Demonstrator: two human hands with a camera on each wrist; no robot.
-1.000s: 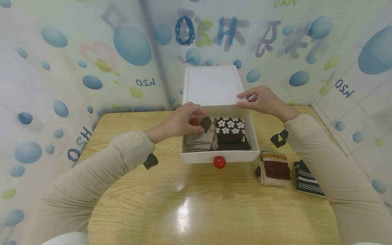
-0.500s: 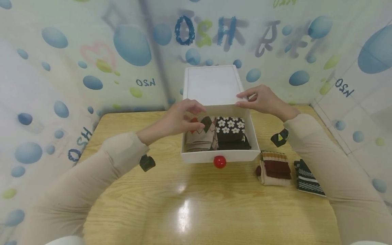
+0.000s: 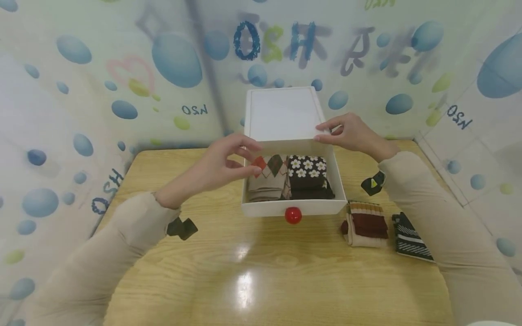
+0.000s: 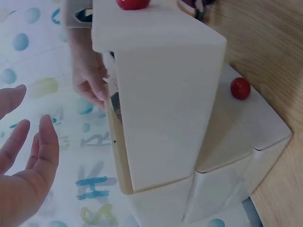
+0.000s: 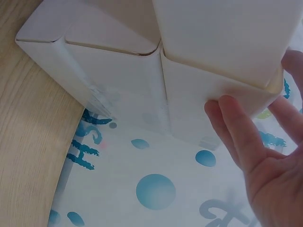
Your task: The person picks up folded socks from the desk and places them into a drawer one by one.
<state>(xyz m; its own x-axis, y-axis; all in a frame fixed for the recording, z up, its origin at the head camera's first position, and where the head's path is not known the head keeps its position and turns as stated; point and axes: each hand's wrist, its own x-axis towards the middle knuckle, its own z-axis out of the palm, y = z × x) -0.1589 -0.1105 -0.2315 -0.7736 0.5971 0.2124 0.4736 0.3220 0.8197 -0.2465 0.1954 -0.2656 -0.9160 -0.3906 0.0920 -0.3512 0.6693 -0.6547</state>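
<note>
A white drawer unit (image 3: 283,113) stands at the back of the table, its upper drawer (image 3: 265,208) pulled out by a red knob (image 3: 293,215). Inside lie folded beige argyle socks (image 3: 267,182) on the left and dark flower-patterned socks (image 3: 306,168) on the right. My left hand (image 3: 220,164) hovers at the drawer's left side, fingers spread and holding nothing; its thumb tip overlaps the argyle socks in the head view. With my right hand (image 3: 351,133) I hold the unit's front right corner, fingers (image 5: 236,123) laid along its side wall.
Folded maroon and beige socks (image 3: 369,224) lie on the wooden table (image 3: 244,258) right of the drawer. Beside them are black-and-white striped socks (image 3: 409,240), partly covered by my right sleeve. Lower on the unit shows another red knob (image 4: 240,88). A dotted wall stands close behind.
My left hand has let go of the argyle socks and drawn back leftward out of the drawer, its fingers opening. The right hand stays at the unit's corner.
</note>
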